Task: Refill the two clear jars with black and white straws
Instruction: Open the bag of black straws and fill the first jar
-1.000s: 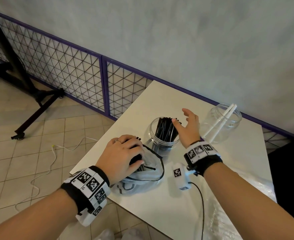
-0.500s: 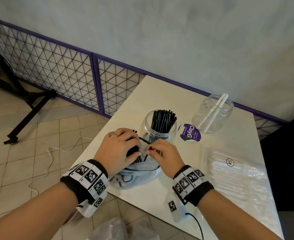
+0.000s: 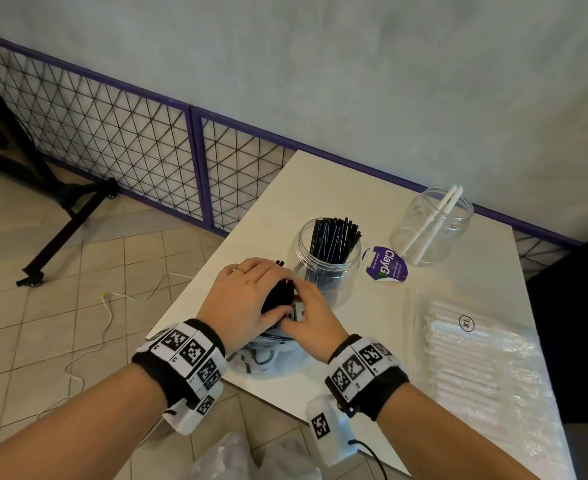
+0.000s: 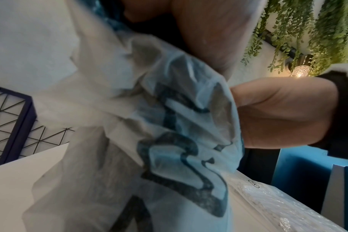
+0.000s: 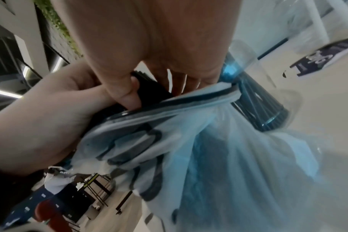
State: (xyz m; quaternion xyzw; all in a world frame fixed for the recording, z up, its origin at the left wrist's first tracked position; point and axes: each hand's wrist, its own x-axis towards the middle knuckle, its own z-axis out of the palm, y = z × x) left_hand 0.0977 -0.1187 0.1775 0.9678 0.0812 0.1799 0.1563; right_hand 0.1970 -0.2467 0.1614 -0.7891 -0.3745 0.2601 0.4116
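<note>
A bundle of black straws (image 3: 278, 294) sticks out of a crumpled printed plastic bag (image 3: 261, 356) at the table's near left edge. My left hand (image 3: 246, 299) grips the bundle from the left. My right hand (image 3: 311, 323) meets it from the right; in the right wrist view its thumb (image 5: 127, 94) and fingers close round the black straws (image 5: 151, 89) at the bag's rim (image 5: 169, 103). Just behind stands a clear jar (image 3: 323, 268) full of black straws. A second clear jar (image 3: 431, 226) at the back right holds two white straws.
A purple lid (image 3: 386, 265) lies between the jars. A clear pack of white straws (image 3: 476, 368) lies along the table's right side. The white table's (image 3: 320, 188) left edge drops to a tiled floor with a cable; a wire fence runs behind.
My right hand left the black-straw jar, came back to the bag's mouth and now closes on the bundle beside my left hand. The left hand stays on the straws.
</note>
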